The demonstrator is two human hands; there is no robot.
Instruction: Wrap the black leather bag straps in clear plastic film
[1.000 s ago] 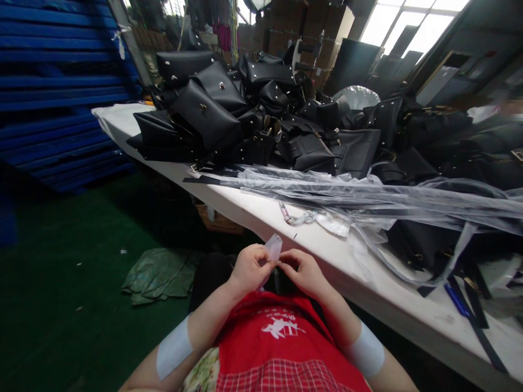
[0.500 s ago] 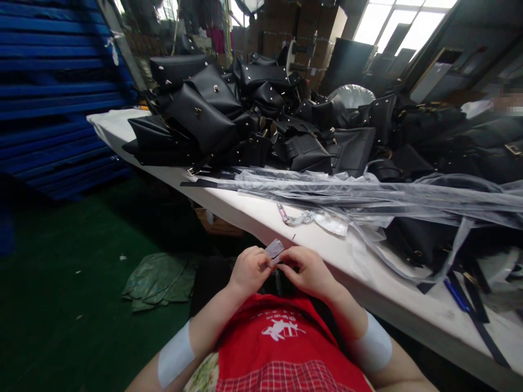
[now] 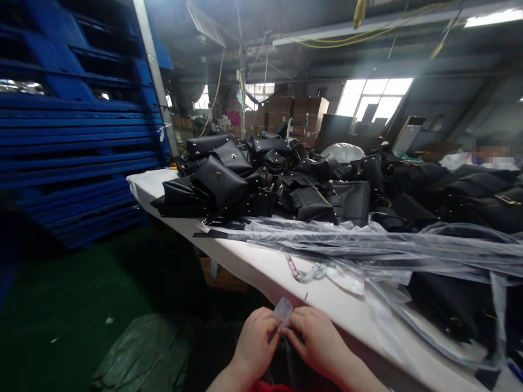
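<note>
My left hand and my right hand meet at the table's near edge, fingertips pinched together. Between them is a small piece of clear plastic film, its upper end sticking up above the fingers. Both hands are closed on it; the thumbs partly hide its lower part. Just beyond, a short dark sliver lies on the white tabletop. A crumpled bit of wrapping with a pinkish end lies farther in.
Long straps in clear plastic sleeves stretch across the table. Behind them is a heap of black leather bags. Blue pallets are stacked at left. A green plastic sack lies on the floor. At far right sits another person, partly visible.
My view has tilted up, so the table and hands appear lower. The fingers of my right hand have closed in on the plastic film beside my left.
</note>
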